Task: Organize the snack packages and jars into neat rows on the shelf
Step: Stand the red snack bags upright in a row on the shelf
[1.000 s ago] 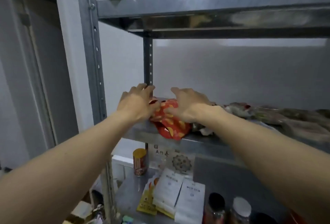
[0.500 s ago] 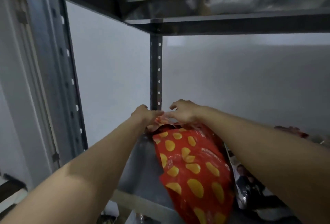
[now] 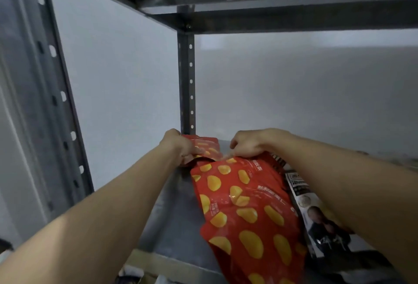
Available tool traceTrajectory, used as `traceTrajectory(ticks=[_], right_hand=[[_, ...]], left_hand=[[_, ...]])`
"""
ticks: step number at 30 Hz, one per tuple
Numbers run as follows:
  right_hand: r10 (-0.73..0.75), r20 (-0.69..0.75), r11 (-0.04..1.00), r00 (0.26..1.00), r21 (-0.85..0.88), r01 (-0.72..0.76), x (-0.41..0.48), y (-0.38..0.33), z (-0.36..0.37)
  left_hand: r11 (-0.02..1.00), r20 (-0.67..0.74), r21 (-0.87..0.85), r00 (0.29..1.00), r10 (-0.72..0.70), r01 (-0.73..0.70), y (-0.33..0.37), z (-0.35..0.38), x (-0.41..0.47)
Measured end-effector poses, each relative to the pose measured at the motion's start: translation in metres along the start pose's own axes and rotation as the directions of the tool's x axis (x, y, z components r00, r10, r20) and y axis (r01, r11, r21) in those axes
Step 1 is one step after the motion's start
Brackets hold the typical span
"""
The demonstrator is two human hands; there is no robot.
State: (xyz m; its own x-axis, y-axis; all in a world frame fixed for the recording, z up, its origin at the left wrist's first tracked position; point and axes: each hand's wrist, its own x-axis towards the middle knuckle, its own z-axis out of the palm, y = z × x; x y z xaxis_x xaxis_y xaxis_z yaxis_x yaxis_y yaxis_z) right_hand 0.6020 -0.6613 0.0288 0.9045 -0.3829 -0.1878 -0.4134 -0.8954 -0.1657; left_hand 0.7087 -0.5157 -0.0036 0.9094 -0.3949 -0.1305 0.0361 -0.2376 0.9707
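A large red snack bag with yellow spots (image 3: pixel 244 211) lies on the grey metal shelf (image 3: pixel 172 222), its near end hanging over the front edge. A second red spotted bag (image 3: pixel 207 145) stands behind it in the back left corner, by the rear post. My left hand (image 3: pixel 178 148) grips that back bag at its left side. My right hand (image 3: pixel 246 145) pinches the far top edge of the large bag, fingers curled. Under my right forearm lies a dark package with a printed photo (image 3: pixel 316 220).
The rear upright post (image 3: pixel 186 75) stands just behind my hands, and the front upright (image 3: pixel 56 93) rises at the left. Another metal shelf (image 3: pixel 271 17) hangs low overhead. A grey wall closes the back. More packages blur at the far right.
The camera has come closer and higher over the shelf. My hands have moved from the bag's front to its far end at the back corner, and the second red bag now shows behind.
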Motion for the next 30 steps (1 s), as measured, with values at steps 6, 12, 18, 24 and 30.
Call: traceTrajectory(ticks=[6,12,18,24,30], right_hand=[[0.032,-0.073,0.938,0.997,0.348,-0.005,0.010,-0.017,0.007],[0.147,-0.235,0.720,0.961,0.691,0.059,0.015,-0.016,0.005],[0.267,-0.407,0.641,0.874,0.752,0.154,0.023,-0.008,0.000],[0.224,-0.468,0.757,0.855,0.636,0.150,0.029,0.002,0.000],[0.209,-0.458,0.784,0.864,0.607,0.133,0.037,0.008,0.008]], left_hand=[[0.992,-0.031,-0.107,0.997,0.068,-0.071,-0.001,0.004,-0.003],[0.948,-0.106,-0.055,0.946,0.307,-0.314,0.001,0.003,0.003],[0.872,-0.009,-0.003,0.872,0.490,-0.490,0.008,0.016,0.011],[0.811,0.092,0.050,0.812,0.577,-0.582,0.002,0.025,0.024],[0.782,0.109,0.155,0.797,0.594,-0.604,-0.004,0.028,0.027]])
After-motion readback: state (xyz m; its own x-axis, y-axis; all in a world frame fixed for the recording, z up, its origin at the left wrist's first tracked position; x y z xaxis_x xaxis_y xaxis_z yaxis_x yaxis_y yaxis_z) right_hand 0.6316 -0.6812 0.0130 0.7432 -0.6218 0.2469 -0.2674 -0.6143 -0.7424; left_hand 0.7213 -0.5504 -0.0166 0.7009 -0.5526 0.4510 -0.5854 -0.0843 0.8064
